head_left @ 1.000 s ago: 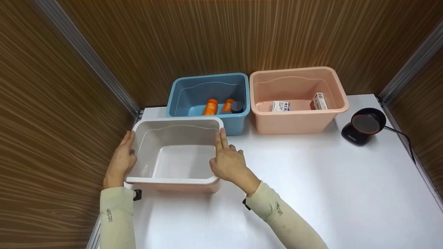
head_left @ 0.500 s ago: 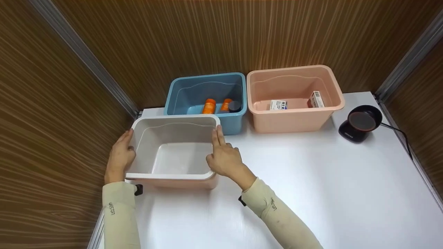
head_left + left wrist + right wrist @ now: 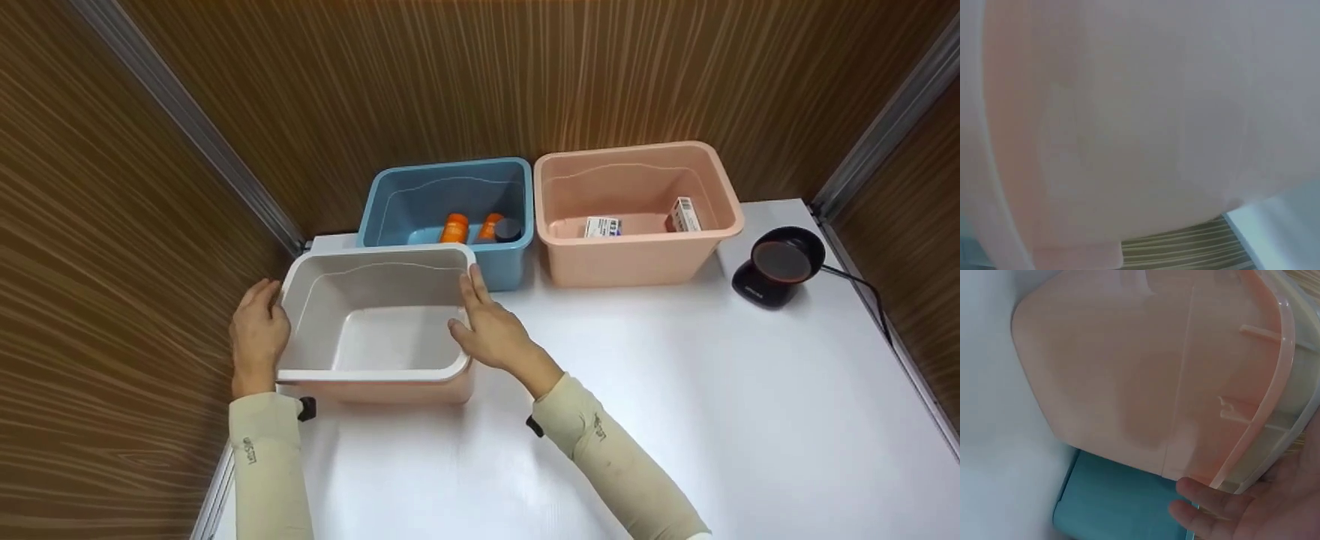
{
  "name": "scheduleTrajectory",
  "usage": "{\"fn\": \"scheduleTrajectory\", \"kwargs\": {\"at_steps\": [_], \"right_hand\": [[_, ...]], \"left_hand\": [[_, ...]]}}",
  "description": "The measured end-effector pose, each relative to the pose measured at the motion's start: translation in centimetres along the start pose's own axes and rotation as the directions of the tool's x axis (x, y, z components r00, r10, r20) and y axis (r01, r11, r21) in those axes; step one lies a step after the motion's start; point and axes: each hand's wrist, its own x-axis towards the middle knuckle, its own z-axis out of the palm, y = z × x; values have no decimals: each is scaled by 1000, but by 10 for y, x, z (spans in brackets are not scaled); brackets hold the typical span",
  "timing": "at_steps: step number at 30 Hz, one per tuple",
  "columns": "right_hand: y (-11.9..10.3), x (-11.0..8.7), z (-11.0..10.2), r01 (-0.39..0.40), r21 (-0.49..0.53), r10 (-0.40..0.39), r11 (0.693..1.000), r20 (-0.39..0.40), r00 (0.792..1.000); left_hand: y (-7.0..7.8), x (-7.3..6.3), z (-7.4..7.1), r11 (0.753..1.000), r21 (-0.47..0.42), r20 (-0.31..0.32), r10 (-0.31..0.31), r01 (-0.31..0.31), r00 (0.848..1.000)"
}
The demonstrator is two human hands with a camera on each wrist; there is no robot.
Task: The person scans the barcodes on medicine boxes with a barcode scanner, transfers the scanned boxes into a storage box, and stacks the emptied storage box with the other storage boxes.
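A white bin [image 3: 375, 375] is nested in a pink bin [image 3: 397, 391] at the left of the table, and its inside is bare. My left hand [image 3: 259, 330] lies along its left side, fingers at the rim. On the opposite side my right hand [image 3: 491, 330] rests with straight fingers along the rim, thumb apart. The right wrist view shows the pink bin's wall [image 3: 1100, 371] with the white rim beyond it, and the right fingertips [image 3: 1190, 489] beside the rims. Pink wall [image 3: 1129, 140] fills most of the left wrist view, where the left hand is hidden.
Behind stands a blue bin [image 3: 517, 262] with orange bottles [image 3: 454, 228] and a dark round-topped item [image 3: 508, 229]. A second pink bin [image 3: 622, 262] beside it holds small boxes [image 3: 602, 226]. A black corded device [image 3: 780, 266] sits at right. The left wooden wall [image 3: 150, 300] is close.
The nested bins have shifted slightly back towards the blue bin, both hands moving with them. My right hand's fingers and thumb have spread a little from their earlier position.
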Motion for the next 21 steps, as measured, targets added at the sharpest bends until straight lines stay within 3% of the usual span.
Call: {"fn": "scheduleTrajectory", "kwargs": {"at_steps": [4,6,8,10,15,18,21], "right_hand": [[13,-9,-6,58,55,-58,997,-6,998],[19,-17,-10,74,42,-73,996,-37,997],[26,-26,-15,83,-10,-84,996,-90,992],[33,-37,-21,87,-94,-101,992,-148,984],[53,-65,-32,18,-254,-79,967,-230,970],[68,-83,-38,-45,-297,-38,954,-266,963],[84,-100,-42,-96,-319,-8,943,-309,951]], "left_hand": [[28,-14,3,996,-51,-178,59,-70,982],[52,-24,5,988,-88,-225,104,-126,969],[79,-35,11,976,-110,-229,158,-187,960],[108,-48,21,959,-134,-200,219,-248,955],[175,-80,52,918,-177,-32,356,-356,934],[206,-94,71,896,-184,64,422,-405,905],[227,-104,91,874,-189,125,473,-447,872]]}}
